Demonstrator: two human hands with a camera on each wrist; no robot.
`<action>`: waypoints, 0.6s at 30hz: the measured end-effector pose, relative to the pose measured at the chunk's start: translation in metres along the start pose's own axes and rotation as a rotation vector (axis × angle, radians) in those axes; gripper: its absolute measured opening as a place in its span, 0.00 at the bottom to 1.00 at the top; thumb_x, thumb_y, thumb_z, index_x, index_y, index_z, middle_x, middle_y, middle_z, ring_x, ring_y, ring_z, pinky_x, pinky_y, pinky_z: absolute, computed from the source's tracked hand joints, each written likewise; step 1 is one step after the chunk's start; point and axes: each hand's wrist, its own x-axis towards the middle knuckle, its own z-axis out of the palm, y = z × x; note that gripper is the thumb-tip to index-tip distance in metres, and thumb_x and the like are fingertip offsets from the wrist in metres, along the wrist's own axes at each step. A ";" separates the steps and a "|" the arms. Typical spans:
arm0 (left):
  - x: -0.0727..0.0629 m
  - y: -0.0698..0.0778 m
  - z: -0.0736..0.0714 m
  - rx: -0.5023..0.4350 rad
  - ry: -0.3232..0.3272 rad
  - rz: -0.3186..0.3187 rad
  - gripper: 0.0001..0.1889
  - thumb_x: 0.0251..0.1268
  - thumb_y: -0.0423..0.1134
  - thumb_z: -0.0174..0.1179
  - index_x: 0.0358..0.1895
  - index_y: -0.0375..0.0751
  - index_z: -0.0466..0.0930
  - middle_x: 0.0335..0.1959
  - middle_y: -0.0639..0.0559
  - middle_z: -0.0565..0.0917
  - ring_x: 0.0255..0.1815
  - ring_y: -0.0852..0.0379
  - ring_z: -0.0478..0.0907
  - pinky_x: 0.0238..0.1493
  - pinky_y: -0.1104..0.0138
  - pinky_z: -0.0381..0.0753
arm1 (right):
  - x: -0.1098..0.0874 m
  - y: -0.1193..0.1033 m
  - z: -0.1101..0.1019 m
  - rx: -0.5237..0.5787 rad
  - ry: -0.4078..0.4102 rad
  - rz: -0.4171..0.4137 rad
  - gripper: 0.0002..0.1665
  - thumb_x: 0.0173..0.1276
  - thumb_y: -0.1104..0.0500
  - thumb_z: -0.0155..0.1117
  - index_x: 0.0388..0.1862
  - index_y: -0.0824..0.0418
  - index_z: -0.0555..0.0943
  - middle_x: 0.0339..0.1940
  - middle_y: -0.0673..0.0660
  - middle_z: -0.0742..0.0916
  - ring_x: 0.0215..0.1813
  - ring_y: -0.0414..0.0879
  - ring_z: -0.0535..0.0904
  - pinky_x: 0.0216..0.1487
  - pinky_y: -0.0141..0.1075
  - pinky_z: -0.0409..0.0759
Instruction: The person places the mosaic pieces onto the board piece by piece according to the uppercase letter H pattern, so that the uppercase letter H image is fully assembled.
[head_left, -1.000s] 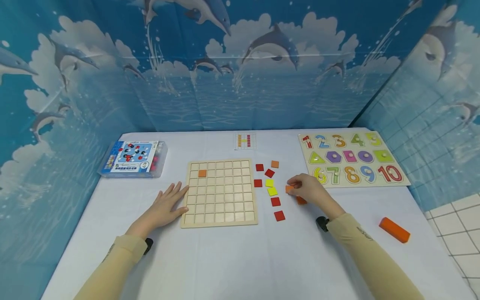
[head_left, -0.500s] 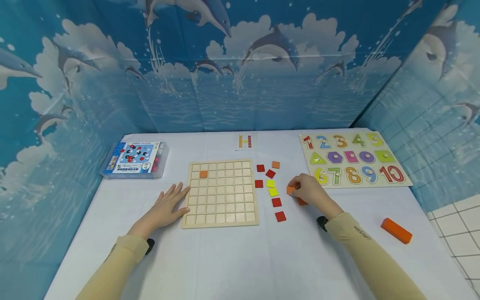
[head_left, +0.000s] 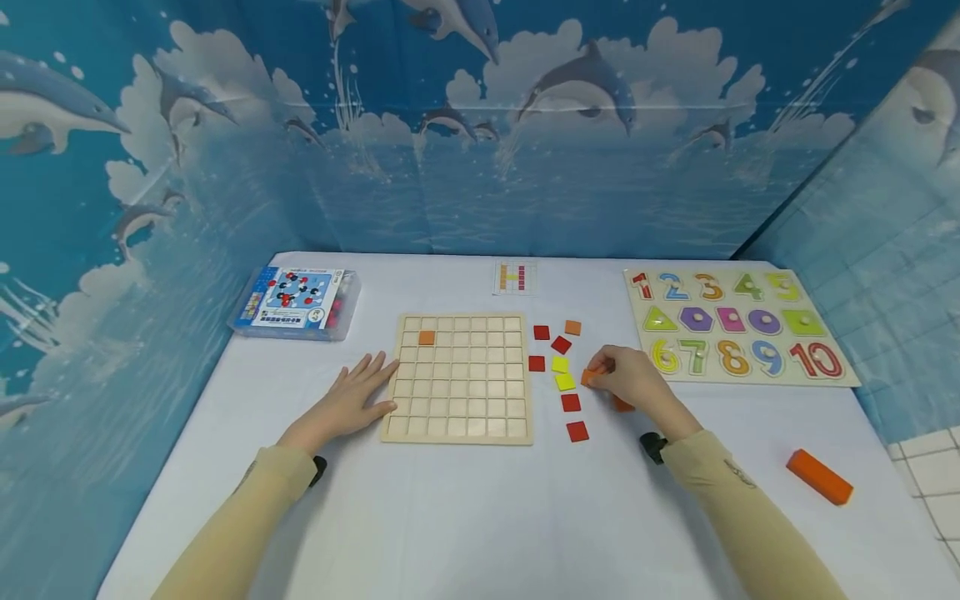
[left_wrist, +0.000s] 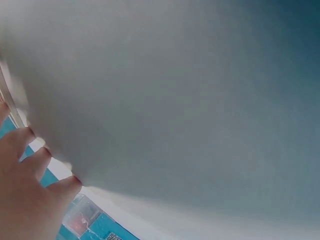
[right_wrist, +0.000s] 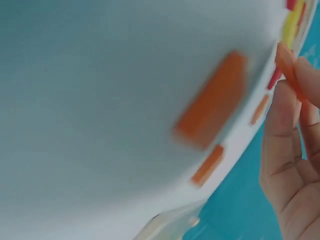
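In the head view a wooden grid board point(head_left: 460, 377) lies flat, with one orange square tile point(head_left: 427, 337) in a cell near its upper left. My left hand point(head_left: 351, 400) rests with spread fingers at the board's left edge; the left wrist view shows its fingers point(left_wrist: 37, 162) over the white tablecloth. To the right of the board, my right hand point(head_left: 628, 379) pinches an orange tile point(right_wrist: 288, 70) between thumb and fingers. Another orange tile point(head_left: 622, 405) lies partly hidden under that hand. Several red tiles point(head_left: 572, 402) and two yellow tiles point(head_left: 565, 382) lie between board and hand.
A small pattern card point(head_left: 515, 277) lies behind the board. At the back left sits a clear plastic box point(head_left: 296, 304) with a molecule picture. A number-and-shape puzzle board point(head_left: 738, 329) is at the back right, an orange bar-shaped block point(head_left: 820, 477) at the right.
The head view has shifted, so the tabletop things appear farther right. My right hand has moved slightly left with its orange tile, nearer the yellow tiles. The left hand stays at the board's edge.
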 end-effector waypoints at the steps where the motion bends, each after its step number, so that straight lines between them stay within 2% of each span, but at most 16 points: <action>1: 0.001 0.000 0.000 0.003 0.000 0.001 0.38 0.71 0.52 0.56 0.79 0.46 0.52 0.81 0.39 0.48 0.81 0.36 0.40 0.76 0.36 0.37 | 0.001 -0.003 0.000 0.014 0.006 -0.010 0.12 0.64 0.58 0.70 0.43 0.62 0.81 0.37 0.58 0.83 0.40 0.50 0.76 0.39 0.34 0.77; 6: 0.004 -0.001 -0.001 0.024 -0.006 0.003 0.38 0.71 0.53 0.56 0.79 0.46 0.52 0.81 0.39 0.48 0.81 0.36 0.40 0.76 0.36 0.38 | 0.008 -0.026 0.006 0.108 0.025 -0.059 0.13 0.65 0.57 0.70 0.43 0.63 0.81 0.37 0.58 0.84 0.41 0.49 0.78 0.42 0.34 0.77; 10: 0.004 0.000 -0.002 0.022 0.005 0.012 0.38 0.71 0.52 0.57 0.79 0.45 0.53 0.80 0.39 0.49 0.81 0.36 0.41 0.76 0.35 0.38 | 0.018 -0.050 0.013 0.182 0.028 -0.099 0.12 0.64 0.58 0.70 0.43 0.62 0.83 0.38 0.58 0.86 0.40 0.48 0.80 0.41 0.33 0.78; 15: 0.004 -0.001 -0.002 0.029 0.004 0.006 0.38 0.71 0.52 0.57 0.78 0.45 0.53 0.80 0.39 0.49 0.81 0.36 0.41 0.76 0.35 0.39 | 0.032 -0.080 0.030 0.272 -0.020 -0.128 0.12 0.65 0.57 0.70 0.45 0.60 0.83 0.40 0.57 0.87 0.39 0.47 0.82 0.38 0.32 0.79; 18: 0.003 0.000 -0.002 0.022 -0.003 -0.006 0.38 0.71 0.52 0.57 0.79 0.45 0.53 0.81 0.39 0.48 0.81 0.36 0.41 0.76 0.36 0.38 | 0.039 -0.100 0.043 0.300 -0.046 -0.146 0.12 0.64 0.57 0.71 0.45 0.59 0.84 0.41 0.56 0.87 0.42 0.47 0.82 0.40 0.33 0.79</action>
